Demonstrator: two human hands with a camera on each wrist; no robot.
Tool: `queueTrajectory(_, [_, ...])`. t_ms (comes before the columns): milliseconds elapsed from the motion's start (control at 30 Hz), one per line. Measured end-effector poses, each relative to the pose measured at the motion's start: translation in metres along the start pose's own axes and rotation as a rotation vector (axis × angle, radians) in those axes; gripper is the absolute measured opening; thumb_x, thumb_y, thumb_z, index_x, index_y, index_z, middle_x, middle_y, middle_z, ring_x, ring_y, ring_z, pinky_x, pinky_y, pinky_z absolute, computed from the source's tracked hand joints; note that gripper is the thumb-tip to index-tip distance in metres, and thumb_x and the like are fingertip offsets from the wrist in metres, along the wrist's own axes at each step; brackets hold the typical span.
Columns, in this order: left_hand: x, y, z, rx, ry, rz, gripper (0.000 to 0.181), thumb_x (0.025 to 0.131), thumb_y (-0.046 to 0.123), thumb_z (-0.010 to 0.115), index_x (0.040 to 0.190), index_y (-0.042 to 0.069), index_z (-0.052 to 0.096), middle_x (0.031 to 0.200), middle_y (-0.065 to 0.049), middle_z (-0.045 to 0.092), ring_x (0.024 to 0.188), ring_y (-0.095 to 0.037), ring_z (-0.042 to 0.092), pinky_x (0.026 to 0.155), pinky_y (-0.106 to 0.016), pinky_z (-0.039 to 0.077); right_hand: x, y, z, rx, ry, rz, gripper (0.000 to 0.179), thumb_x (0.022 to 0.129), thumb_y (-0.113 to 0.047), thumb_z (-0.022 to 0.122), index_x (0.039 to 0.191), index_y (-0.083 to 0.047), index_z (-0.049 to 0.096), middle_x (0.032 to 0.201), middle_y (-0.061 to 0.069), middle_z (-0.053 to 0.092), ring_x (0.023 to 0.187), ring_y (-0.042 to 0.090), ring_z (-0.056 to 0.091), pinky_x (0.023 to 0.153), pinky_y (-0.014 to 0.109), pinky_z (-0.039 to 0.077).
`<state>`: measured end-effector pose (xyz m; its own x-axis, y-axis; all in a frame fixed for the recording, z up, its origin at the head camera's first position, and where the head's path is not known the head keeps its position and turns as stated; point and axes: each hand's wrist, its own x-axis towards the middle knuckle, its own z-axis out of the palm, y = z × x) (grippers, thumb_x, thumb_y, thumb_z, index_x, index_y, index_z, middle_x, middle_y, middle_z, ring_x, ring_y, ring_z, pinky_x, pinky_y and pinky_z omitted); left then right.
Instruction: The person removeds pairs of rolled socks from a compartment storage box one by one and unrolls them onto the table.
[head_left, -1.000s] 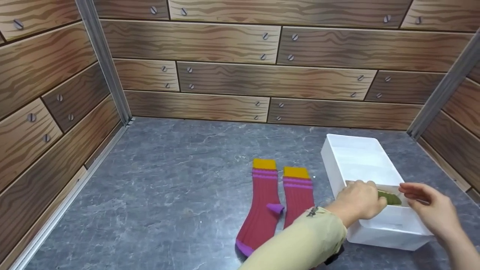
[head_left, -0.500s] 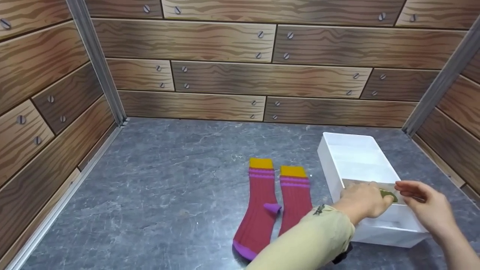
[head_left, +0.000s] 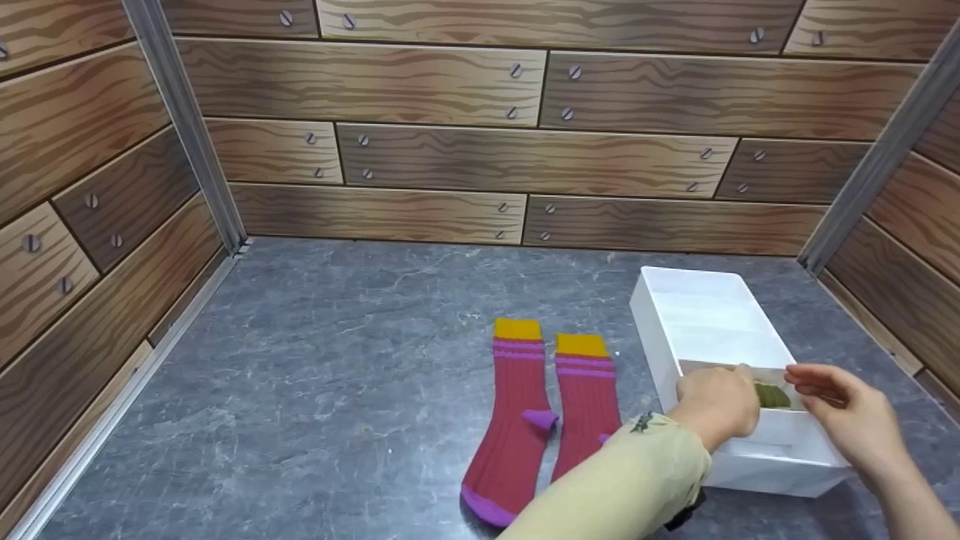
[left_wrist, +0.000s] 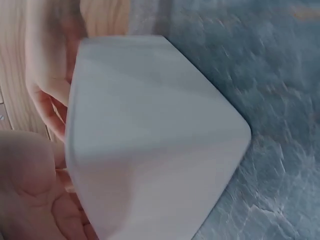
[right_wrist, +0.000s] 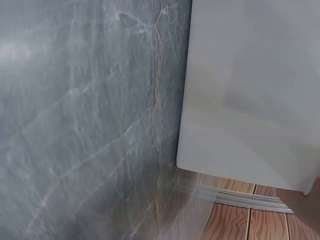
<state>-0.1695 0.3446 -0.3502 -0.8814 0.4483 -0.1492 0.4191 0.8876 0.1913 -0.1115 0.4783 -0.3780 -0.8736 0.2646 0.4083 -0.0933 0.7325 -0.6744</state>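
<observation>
Head view: a person's left hand point(head_left: 718, 405), below a pale sleeve point(head_left: 622, 480), reaches down into a white divided box point(head_left: 657, 345), where a green ribbed item point(head_left: 772, 395) lies in the compartment just beyond the nearest one. That hand's fingers are hidden, so whether it grasps the green item or merely presses it cannot be told. Opposite, the right hand point(head_left: 859, 420) is at the box's right rim, fingers loosely bent, nothing seen in its hold. Left of the box on the grey marbled tabletop point(head_left: 337, 360), a red sock point(head_left: 514, 427) and a second red sock point(head_left: 587, 390), both with mustard cuffs, lie flat side by side, the latter partly hidden by the sleeve. By appearances the work is partway along: the green item is inside the box but seemingly not yet settled, while both red socks lie outside it, unfolded and in neither hand. Both wrist views show mainly the box's outer walls.
</observation>
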Motion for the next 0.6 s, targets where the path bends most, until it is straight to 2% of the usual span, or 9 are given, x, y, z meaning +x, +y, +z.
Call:
queueTrajectory(167, [0.0038,0.0029,0.0009,0.016,-0.019,-0.023,0.02,0.083,0.044,0.055,0.103,0.043,0.05,0.097,0.022,0.057,0.082,-0.004,0.054,0.059,-0.033,0.043,0.0005,-0.0001,-0.0005,-0.01,-0.01,0.018,0.03,0.08,0.011,0.056,0.11,0.01,0.056,0.089,-0.024,0.06,0.079,-0.009,0.054,0.068,0.005,0.042])
queueTrajectory(300, [0.0058,0.0019,0.0012,0.012,-0.006,-0.021,0.019,0.082,0.042,0.058,0.1,0.045,0.053,0.095,0.022,0.057,0.08,-0.004,0.054,0.058,-0.033,0.043,0.0006,-0.0016,0.0002,-0.013,-0.014,0.02,0.03,0.08,0.01,0.056,0.11,0.01,0.056,0.089,-0.024,0.06,0.079,-0.009,0.054,0.068,0.005,0.042])
queueTrajectory(467, [0.0088,-0.0014,-0.0011,-0.027,0.028,0.007,0.013,0.079,0.036,0.065,0.09,0.041,0.059,0.086,0.02,0.059,0.074,-0.004,0.055,0.056,-0.031,0.045,0.0004,-0.0018,-0.0001,-0.007,-0.009,0.024,0.029,0.08,0.01,0.057,0.109,0.01,0.057,0.089,-0.024,0.061,0.079,-0.008,0.055,0.067,0.006,0.042])
queueTrajectory(600, [0.0102,-0.0042,-0.002,-0.079,0.055,0.046,0.006,0.079,0.033,0.067,0.083,0.035,0.062,0.084,0.018,0.06,0.074,-0.004,0.056,0.058,-0.026,0.046,0.0007,-0.0009,-0.0012,0.0,-0.006,0.035,0.029,0.08,0.009,0.057,0.11,0.009,0.057,0.089,-0.023,0.061,0.079,-0.008,0.054,0.067,0.006,0.042])
